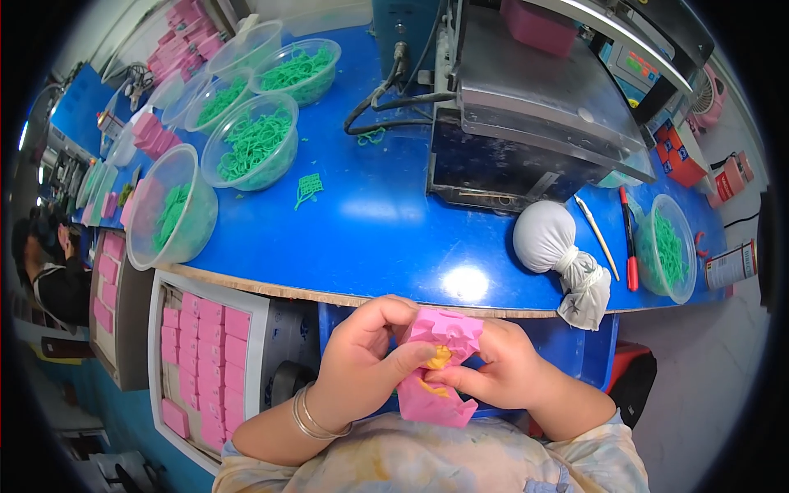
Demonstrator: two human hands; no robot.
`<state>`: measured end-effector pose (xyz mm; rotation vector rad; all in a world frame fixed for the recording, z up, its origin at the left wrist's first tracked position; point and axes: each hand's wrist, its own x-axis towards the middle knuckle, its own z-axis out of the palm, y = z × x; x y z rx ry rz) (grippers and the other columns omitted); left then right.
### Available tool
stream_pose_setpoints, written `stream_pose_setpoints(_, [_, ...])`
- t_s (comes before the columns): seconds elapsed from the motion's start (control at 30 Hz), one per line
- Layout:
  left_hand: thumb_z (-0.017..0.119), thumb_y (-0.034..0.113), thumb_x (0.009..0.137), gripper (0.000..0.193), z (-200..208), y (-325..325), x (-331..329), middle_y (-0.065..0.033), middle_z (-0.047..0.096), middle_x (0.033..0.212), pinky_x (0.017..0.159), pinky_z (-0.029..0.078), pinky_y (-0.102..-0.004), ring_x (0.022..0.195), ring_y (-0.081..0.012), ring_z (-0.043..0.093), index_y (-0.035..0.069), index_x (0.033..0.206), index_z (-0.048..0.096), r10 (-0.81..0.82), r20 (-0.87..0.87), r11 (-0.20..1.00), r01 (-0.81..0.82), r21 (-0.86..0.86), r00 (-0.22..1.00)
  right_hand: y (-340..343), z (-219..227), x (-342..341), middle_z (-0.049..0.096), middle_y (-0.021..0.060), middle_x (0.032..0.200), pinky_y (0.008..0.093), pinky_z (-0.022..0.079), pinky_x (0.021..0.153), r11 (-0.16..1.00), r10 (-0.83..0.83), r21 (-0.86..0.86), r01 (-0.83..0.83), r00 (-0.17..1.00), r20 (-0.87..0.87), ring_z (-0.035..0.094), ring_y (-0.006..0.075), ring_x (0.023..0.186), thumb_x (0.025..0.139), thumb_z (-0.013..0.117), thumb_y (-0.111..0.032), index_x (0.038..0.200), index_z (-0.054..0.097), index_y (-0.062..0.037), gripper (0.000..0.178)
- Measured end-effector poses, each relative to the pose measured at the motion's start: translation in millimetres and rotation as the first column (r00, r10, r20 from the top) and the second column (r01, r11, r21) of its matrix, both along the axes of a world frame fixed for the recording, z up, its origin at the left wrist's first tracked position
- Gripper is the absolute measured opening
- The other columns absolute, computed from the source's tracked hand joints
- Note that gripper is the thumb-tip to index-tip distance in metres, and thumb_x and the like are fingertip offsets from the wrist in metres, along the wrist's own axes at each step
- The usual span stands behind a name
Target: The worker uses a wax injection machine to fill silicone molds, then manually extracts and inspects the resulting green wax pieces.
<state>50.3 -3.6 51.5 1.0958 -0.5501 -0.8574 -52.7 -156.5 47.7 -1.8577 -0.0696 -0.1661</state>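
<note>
In front of my body, just off the table's near edge, I hold a pink rubbery block (448, 326), which looks like a mould parted into two flaps. My left hand (362, 357) is closed on its left side, thumb pressed near a small yellow piece (439, 358) in the gap. My right hand (514, 368) grips the other side, its thumb also reaching into the opening. More yellow shows on the lower pink flap (437, 411). Fingers behind the block are hidden. The yellow piece's exact shape is too covered to tell.
Tubs of green strands (251, 144) stand at the back left of the blue table (370, 246). A metal press (526, 107) is at the back right. Nearer lie a tied grey cloth bag (544, 237), a red marker (630, 246) and a thin stick (597, 234). A tray (256, 345) holds pink blocks.
</note>
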Motion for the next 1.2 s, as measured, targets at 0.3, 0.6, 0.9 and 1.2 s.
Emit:
stream_pose_setpoints(0.3, [0.055,-0.001,0.083,0.032,22,-1,-6,-0.0188,0.052,0.117,0.089,0.045,-0.032,0.105,-0.0202,0.054,-0.005,0.114,0.047,-0.064,-0.085,0.997,0.067,0.033,0.994,-4,4,-2,0.058,0.0092,0.079,0.025,0.046,0.054,0.988,-0.124,-0.074,0.137,0.979,0.162,0.056,0.0138,0.06,0.071,0.074,-0.012,0.101,0.057,0.0006,0.036])
stream_pose_setpoints(0.6, [0.049,-0.002,0.087,0.032,12,0,-16,-0.0139,0.053,0.112,0.089,0.046,-0.033,0.102,-0.0183,0.056,-0.003,0.117,0.04,-0.074,0.044,0.992,0.069,0.102,0.996,-2,5,2,0.049,0.0074,0.088,0.0181,0.042,0.05,0.969,-0.204,0.177,0.173,0.964,0.171,0.047,0.0053,0.06,0.075,0.064,0.001,0.098,0.054,0.0032,0.025])
stream_pose_setpoints(0.9, [0.044,0.008,0.092,0.031,2,0,-14,-0.0098,0.051,0.114,0.089,0.042,-0.0283,0.104,-0.0126,0.051,-0.002,0.121,0.04,-0.114,-0.011,0.99,0.115,0.087,0.993,1,-2,3,0.048,0.0057,0.081,0.0193,0.044,0.051,0.939,-0.265,0.244,0.243,0.962,0.061,0.048,0.0057,0.061,0.073,0.066,0.0,0.091,0.054,0.0023,0.021])
stream_pose_setpoints(1.2, [0.04,0.008,0.093,0.032,5,1,-13,-0.0094,0.051,0.116,0.091,0.04,-0.0282,0.106,-0.0126,0.049,-0.002,0.123,0.038,-0.105,0.019,0.986,0.102,0.13,0.994,0,-3,2,0.05,0.0087,0.093,0.0193,0.045,0.056,0.956,-0.205,0.23,0.182,0.976,0.079,0.052,0.0066,0.065,0.076,0.063,0.002,0.103,0.054,0.0028,0.028])
